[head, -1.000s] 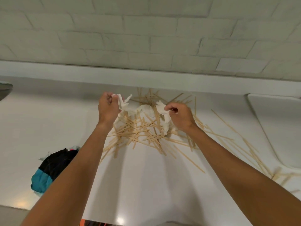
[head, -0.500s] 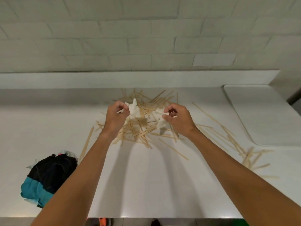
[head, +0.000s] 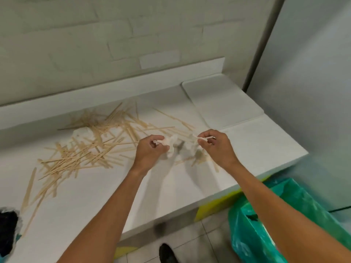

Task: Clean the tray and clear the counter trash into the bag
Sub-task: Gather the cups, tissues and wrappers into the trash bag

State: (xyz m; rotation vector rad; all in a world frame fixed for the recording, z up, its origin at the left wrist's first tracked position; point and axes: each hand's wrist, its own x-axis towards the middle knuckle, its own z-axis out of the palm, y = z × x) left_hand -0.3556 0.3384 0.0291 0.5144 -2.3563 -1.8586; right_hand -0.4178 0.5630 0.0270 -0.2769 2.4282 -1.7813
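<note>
My left hand [head: 152,151] and my right hand [head: 214,144] each pinch an end of a crumpled white tissue [head: 177,147], held just above the white counter [head: 171,186]. Many thin wooden sticks [head: 91,149] lie scattered over the counter to the left of my hands. Another white tissue wad [head: 83,133] sits among them near the back. A white tray [head: 222,99] rests at the counter's far right. A green plastic bag [head: 269,221] stands open on the floor, below my right forearm.
A black and teal cloth bundle [head: 7,230] lies at the counter's left front edge. A grey panel [head: 307,92] rises right of the counter. My dark shoe [head: 167,253] shows on the tiled floor. A brick wall stands behind the counter.
My view swung right and down, so the tray and green bag came into sight. Both hands carried the tissue rightward, away from the main stick pile.
</note>
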